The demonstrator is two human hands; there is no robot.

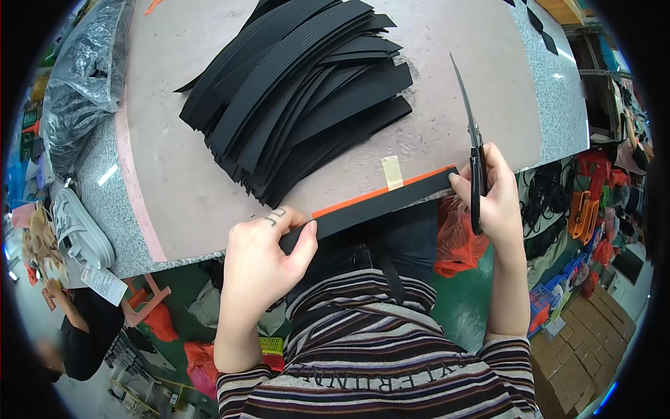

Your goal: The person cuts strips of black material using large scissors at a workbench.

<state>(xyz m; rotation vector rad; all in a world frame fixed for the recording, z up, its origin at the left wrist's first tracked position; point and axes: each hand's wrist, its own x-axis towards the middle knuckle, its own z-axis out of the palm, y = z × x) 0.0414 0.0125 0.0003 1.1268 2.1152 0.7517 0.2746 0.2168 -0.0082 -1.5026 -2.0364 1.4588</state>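
A black webbing strip (377, 204) stretches along the near table edge, beside a thin orange strip (356, 201) that a piece of pale tape (392, 172) crosses. My left hand (269, 255) pinches the strip's left end between thumb and fingers. At the other end, the thumb of my right hand (497, 192) presses on the strip's corner. That same hand is closed round the black handles of a pair of scissors (474, 140), blades pointing away from me. Farther back lies a large pile of cut black webbing pieces (300, 91).
Clear plastic wrapping (87, 84) and a grey-white shoe (82, 227) are at the table's left. Black pieces (543, 28) lie at the far right corner. A red plastic bag (460, 241) hangs below the near edge. Another person (87, 321) is at lower left.
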